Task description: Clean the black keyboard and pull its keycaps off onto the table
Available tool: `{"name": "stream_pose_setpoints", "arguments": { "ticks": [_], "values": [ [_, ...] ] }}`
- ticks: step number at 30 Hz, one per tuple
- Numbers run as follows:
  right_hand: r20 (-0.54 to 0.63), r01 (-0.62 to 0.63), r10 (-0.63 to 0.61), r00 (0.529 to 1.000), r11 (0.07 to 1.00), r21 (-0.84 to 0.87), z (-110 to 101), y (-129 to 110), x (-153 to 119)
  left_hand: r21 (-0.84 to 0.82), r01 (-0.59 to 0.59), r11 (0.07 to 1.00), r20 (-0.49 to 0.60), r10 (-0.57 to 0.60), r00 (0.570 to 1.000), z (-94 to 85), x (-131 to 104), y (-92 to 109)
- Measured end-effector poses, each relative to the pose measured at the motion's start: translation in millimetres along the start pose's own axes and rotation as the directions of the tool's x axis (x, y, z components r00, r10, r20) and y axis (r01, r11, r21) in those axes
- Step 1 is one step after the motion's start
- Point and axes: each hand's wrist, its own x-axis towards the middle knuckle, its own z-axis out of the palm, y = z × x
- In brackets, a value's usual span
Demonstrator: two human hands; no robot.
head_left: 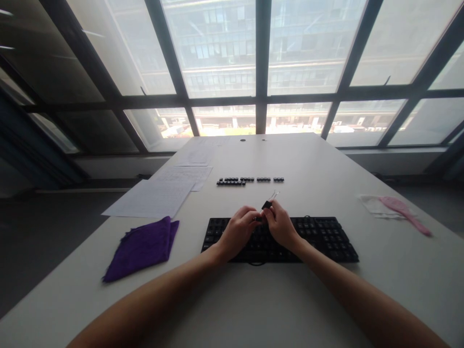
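A black keyboard [322, 239] lies on the white table under both of my hands. My right hand [281, 224] is closed on a small tool [267, 205] with a black handle and thin wire prongs that point up and away. Beside it, touching or nearly touching, my left hand [241, 227] has its fingers pinched together over the keyboard's upper middle; a small dark piece shows at its fingertips, too small to make out. Beyond the keyboard, several black keycaps [231, 182] stand in short rows.
On the left of the white table [232, 299] lie a folded purple cloth [143, 246] and several paper sheets [152, 197]. At the right, a pink brush-like object [398, 208] rests partly on a white tissue [373, 205]. Windows stand beyond the far edge.
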Motion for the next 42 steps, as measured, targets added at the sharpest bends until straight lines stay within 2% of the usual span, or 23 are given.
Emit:
{"name": "stream_pose_setpoints", "arguments": {
  "ticks": [3,5,7,9,12,16,24,29,42],
  "values": [
    [-0.021,-0.003,0.003,1.0,1.0,0.02,0.8,0.3,0.9,-0.066,0.118,0.991,-0.022,-0.119,0.993,-14.6,16.7,-7.6],
    [-0.017,-0.002,0.003,1.0,1.0,0.023,1.2,0.3,1.3,-0.092,0.188,0.978,-0.056,-0.194,0.979,-24.4,33.9,-23.0],
    [-0.013,-0.002,0.003,1.0,1.0,0.021,1.3,0.4,1.3,-0.057,0.219,0.974,-0.039,-0.221,0.975,-29.5,52.2,-45.0],
    [-0.015,-0.006,0.006,1.0,1.0,0.023,1.3,0.9,1.2,0.043,0.238,0.97,0.016,-0.239,0.971,-28.0,67.7,-69.2],
    [-0.018,-0.015,0.016,1.0,0.999,0.033,1.3,2.4,1.0,0.18,0.206,0.962,0.143,-0.233,0.962,-17.1,82.8,-100.1],
    [-0.006,-0.02,0.02,1.0,0.999,0.038,1.7,3.7,1.3,0.229,0.132,0.964,0.197,-0.179,0.964,-2.1,95.0,-123.3],
    [0.019,-0.016,0.016,1.0,1.0,0.024,0.8,2.6,1.2,0.381,0.016,0.924,0.114,-0.064,0.991,8.4,117.3,-146.9],
    [0.029,-0.019,0.019,0.999,1.0,0.016,0.4,0.6,1.7,0.426,0.022,0.905,0.089,-0.066,0.994,10.3,121.7,-157.0],
    [0.035,-0.023,0.023,0.999,1.0,0.016,-0.8,-1.6,1.3,0.459,0.014,0.888,0.078,-0.056,0.995,7.7,123.0,-161.8]
  ]
}}
